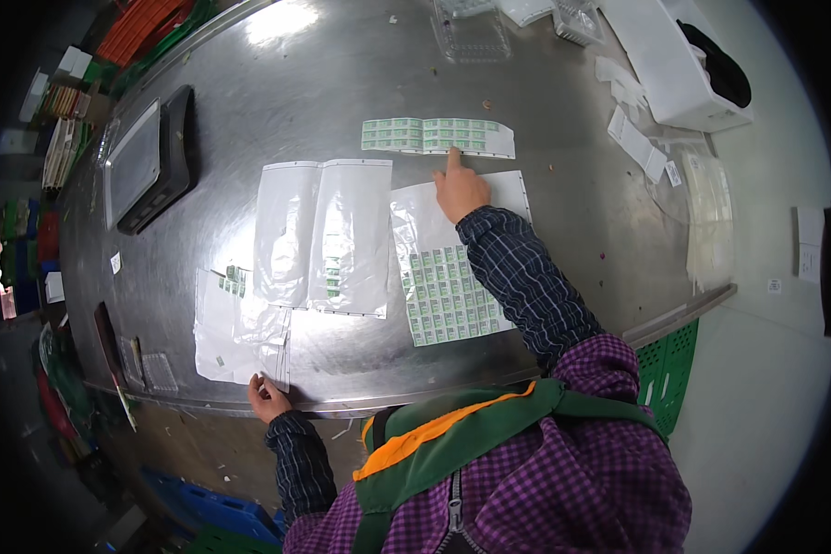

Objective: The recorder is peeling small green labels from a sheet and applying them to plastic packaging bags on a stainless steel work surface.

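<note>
My right hand (462, 192) rests with its index finger extended to the lower edge of a strip of green-and-white stickers (395, 135). Beneath that hand and forearm lies a larger sheet of small green stickers (450, 298), partly covered by my sleeve. Left of it is a white backing sheet (287, 228) with a centre fold and a short column of green stickers. My left hand (269, 399) is at the table's front edge, fingers curled by the lower edge of more backing sheets (225, 339) bearing a few stickers; whether it grips them is unclear.
A steel table (568, 138) carries a touchscreen device (152, 163) at left, a knife (109, 343) near the front left and clear plastic trays (471, 31) at the back. A white container (678, 69) and a stack of pale sheets (710, 215) are on the right. A green crate (668, 374) stands below the edge.
</note>
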The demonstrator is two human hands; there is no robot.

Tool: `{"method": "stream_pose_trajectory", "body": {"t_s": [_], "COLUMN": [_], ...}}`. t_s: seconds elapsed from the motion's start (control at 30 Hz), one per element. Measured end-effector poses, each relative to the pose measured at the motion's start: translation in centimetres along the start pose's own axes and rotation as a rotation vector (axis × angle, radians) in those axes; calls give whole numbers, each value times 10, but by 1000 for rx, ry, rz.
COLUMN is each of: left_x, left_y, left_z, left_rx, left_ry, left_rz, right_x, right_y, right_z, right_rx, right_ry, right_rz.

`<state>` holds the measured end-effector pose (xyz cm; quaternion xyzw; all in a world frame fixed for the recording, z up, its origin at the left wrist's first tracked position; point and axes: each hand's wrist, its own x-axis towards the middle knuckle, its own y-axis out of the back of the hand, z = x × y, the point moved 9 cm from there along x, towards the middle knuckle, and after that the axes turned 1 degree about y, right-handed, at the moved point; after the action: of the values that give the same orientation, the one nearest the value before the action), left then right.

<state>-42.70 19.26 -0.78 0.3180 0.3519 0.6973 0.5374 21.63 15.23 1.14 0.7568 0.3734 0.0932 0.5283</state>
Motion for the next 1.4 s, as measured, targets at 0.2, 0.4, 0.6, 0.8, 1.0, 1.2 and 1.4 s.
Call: {"method": "stream_pose_trajectory", "body": {"t_s": [0.2, 0.4, 0.6, 0.8, 1.0, 1.2, 1.4], "left_x": [0, -1, 1, 0, 0, -2, -3], "left_y": [-2, -2, -3, -2, -1, 1, 2], "left_z": [-1, 1, -2, 0, 3, 9, 11], "left_rx": [4, 7, 11, 35, 34, 52, 48], "left_ry": [7, 11, 28, 16, 27, 33, 39], "left_rz": [-2, 1, -27, -25, -29, -23, -14], "right_x": [-1, 5, 7, 5, 5, 4, 4], "right_y": [9, 1, -6, -2, -2, -1, -1], "right_z": [19, 29, 25, 23, 24, 24, 25], "right_rx": [-3, -30, -116, -80, -55, -19, 2], "right_ry": [-89, -77, -75, -69, -75, -69, -69], "right_rz": [1, 5, -39, -27, -40, -17, 1]}}
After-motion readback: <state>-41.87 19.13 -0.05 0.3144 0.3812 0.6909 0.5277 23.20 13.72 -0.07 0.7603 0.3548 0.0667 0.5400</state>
